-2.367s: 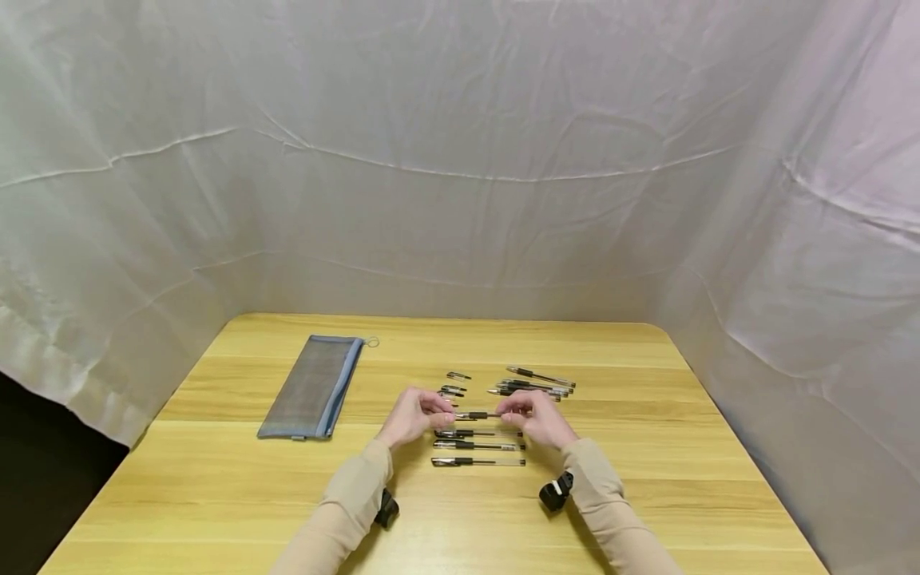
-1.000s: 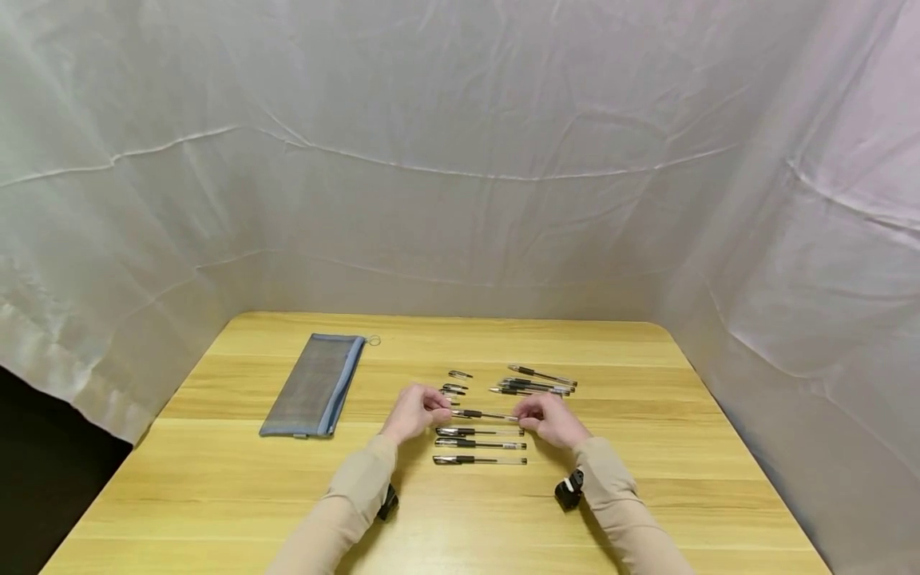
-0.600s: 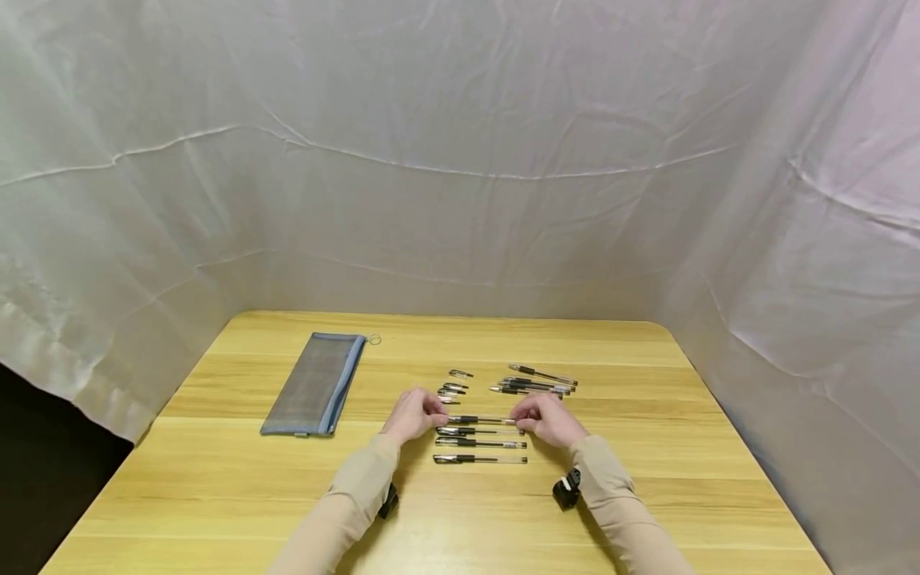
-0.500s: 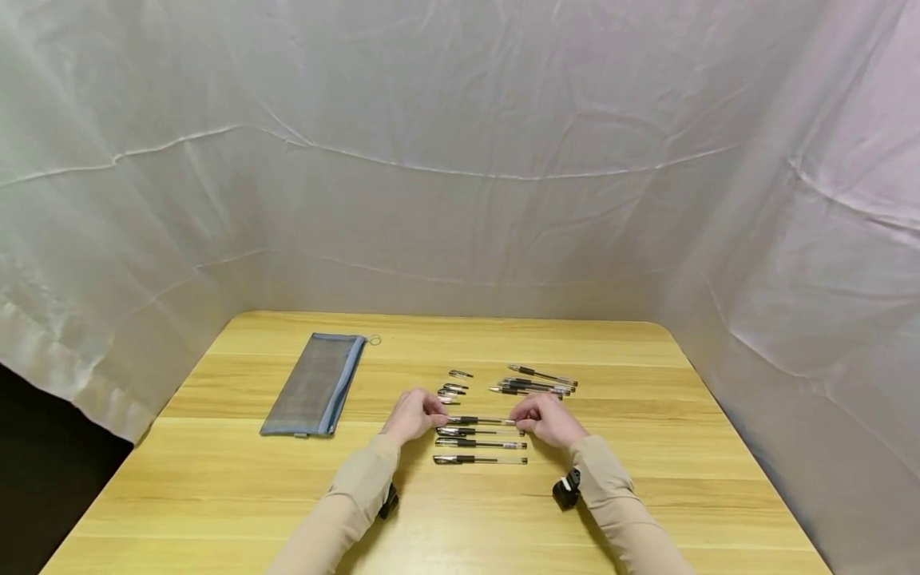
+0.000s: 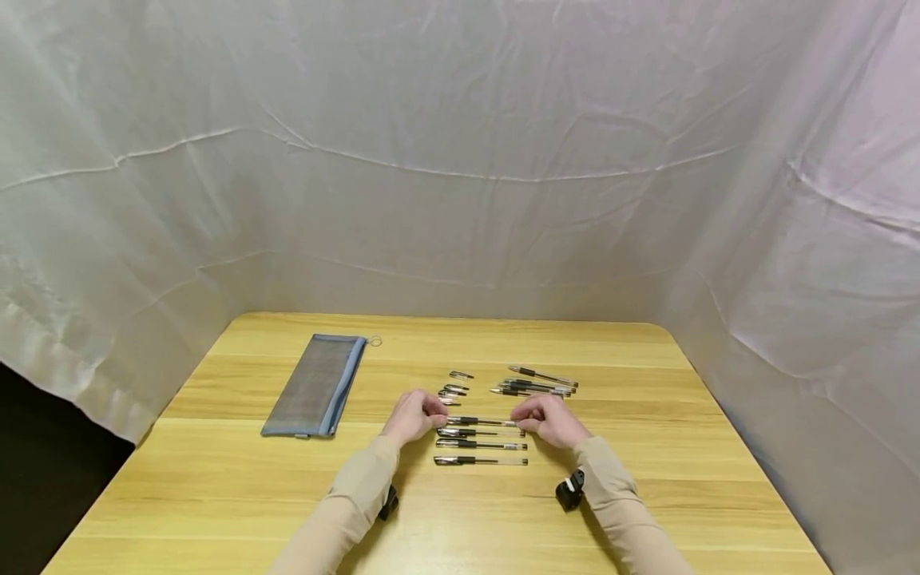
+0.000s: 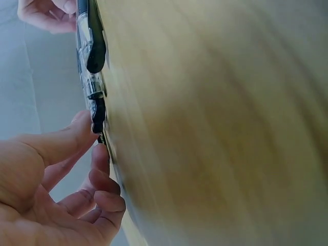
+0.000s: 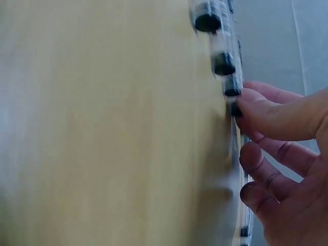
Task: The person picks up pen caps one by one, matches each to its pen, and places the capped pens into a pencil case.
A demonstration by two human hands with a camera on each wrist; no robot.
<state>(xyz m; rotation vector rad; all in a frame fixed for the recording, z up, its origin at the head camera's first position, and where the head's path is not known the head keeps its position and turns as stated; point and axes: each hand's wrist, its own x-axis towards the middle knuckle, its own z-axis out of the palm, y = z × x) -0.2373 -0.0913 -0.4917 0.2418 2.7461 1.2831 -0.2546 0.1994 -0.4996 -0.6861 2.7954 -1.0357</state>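
Observation:
In the head view a black gel pen [image 5: 477, 421] lies crosswise at the back of a row of capped pens. My left hand [image 5: 415, 415] pinches its left, cap end between thumb and index finger. At the pen's right end, my right hand [image 5: 549, 421] pinches the black tip with thumb and fingers, as the right wrist view also shows. Directly in front lie three parallel pens: a near one [image 5: 480, 461], a middle one [image 5: 481, 445] and a far one [image 5: 480, 433]. The fingers partly hide both ends of the held pen.
Loose pen caps, among them one cap [image 5: 461, 374], lie behind my left hand. Several uncapped pens [image 5: 535, 387] lie in a loose group behind my right hand. A blue mesh zip pouch [image 5: 312, 387] rests on the wooden table [image 5: 216, 495] at left. Pale curtains [image 5: 460, 200] surround the table.
My right hand has moved right along the pen to its far end. The pen has come slightly nearer, down beside the row. Over the last half second, the hands barely move.

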